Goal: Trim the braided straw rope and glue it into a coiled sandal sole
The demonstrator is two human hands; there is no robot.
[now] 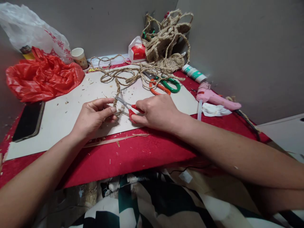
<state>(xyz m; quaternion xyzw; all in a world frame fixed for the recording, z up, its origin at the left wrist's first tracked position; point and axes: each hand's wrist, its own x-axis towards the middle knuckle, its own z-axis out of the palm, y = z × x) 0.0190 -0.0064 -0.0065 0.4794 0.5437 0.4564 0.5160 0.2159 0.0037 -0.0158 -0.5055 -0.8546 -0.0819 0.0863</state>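
Braid (117, 87) sits near the centre of the frame, its lower end pinched between the thumb and fingers of the left hand (93, 114). The right hand (158, 110) grips red scissors (125, 104) by the handles; the blades, slightly parted, reach the braid just above the left fingertips, though whether they straddle it I cannot tell. Upward, the braid leads to a tangle of cord (140, 68) on a white board (59, 120), beside orange-handled and green-handled scissors (175, 91). At top centre, a red-and-white tissue pack (138, 53) bears yellow print too small to read. Right of it, a tube (194, 73) has a green-and-white label, also illegible. At upper left, a clear bag (35, 31) carries red characters, creased past reading, behind a red bag (45, 76). Beside them stands a printed cup (79, 58), its design blurred.
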